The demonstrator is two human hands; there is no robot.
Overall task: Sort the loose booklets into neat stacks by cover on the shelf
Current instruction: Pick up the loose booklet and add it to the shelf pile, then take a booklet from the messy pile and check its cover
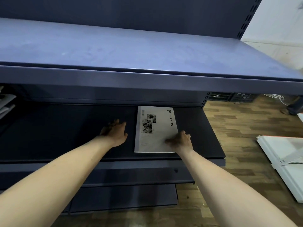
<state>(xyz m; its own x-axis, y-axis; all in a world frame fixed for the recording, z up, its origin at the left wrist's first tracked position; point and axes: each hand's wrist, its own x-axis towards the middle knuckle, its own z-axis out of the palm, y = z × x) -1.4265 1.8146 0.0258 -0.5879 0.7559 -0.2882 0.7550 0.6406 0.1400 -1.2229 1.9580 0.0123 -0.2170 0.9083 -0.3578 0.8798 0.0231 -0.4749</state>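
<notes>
Two bare forearms reach up from the lower corners of the frame onto the dark blue metal shelf in the middle of the picture. The left hand, just left of centre, lies palm down with its fingers straight and spread toward the back of the shelf; it holds nothing, and whether it rests on the surface or hovers just over it cannot be told. The right hand, right of centre, sits on the lower right corner of a white-covered booklet, its fingers bent and its thumb stretched left across the cover, pressing on the paper rather than wrapped round it. The booklet lies flat on the shelf, well toward the shelf's right end, its long side running front to back and slightly askew, its far edge near the shelf's back wall. Along its right margin black lettering reads sideways "Tim" and "Me ory" (some letters are faint or missing), with a cluster of small grey photographs and a barcode-like mark toward its upper left. At the left edge of the frame a few pale booklets or papers lean in shadow. Above, a broader blue shelf board spans the upper half; at right lie brown wood-pattern flooring and white flat panels.
</notes>
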